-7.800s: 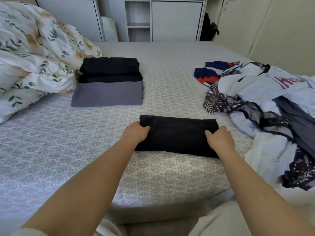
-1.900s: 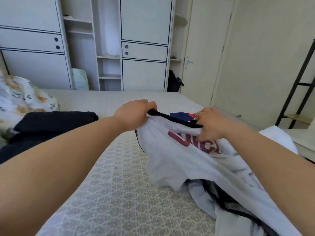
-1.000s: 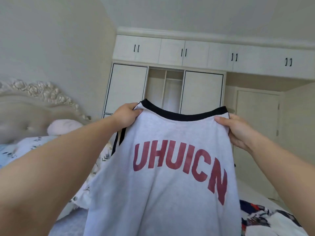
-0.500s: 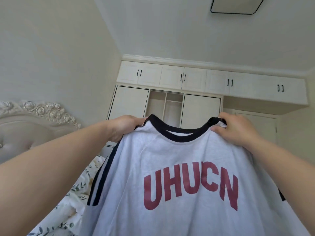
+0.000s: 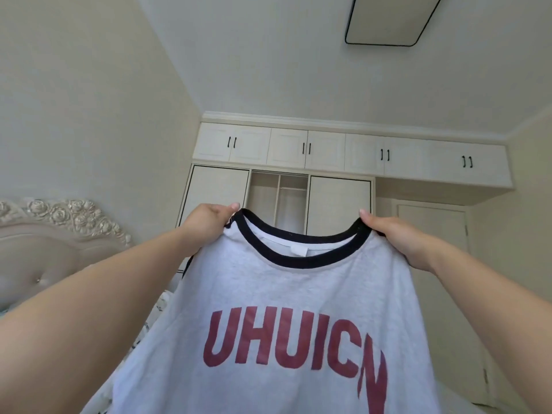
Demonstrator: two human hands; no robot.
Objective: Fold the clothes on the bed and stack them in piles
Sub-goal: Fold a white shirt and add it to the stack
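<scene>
A light grey T-shirt (image 5: 298,294) with a black collar band and red letters across the chest hangs spread in the air in front of me. My left hand (image 5: 207,224) grips its left shoulder beside the collar. My right hand (image 5: 397,239) grips the right shoulder at the same height. The shirt's front faces me and a white label shows inside the neck. Its lower part runs out of the bottom of the frame. The bed and the folded piles are hidden below the view.
A carved padded headboard (image 5: 44,234) stands at the left. A white wardrobe (image 5: 298,189) with upper cupboards fills the far wall, and a door (image 5: 433,228) is to its right. A floral duvet edge (image 5: 161,306) peeks out beside the shirt.
The black folded garment was put down and I picked the grey T-shirt from the heap. Over the last second I raised it higher, and my hands moved outward from the collar to the shoulders.
</scene>
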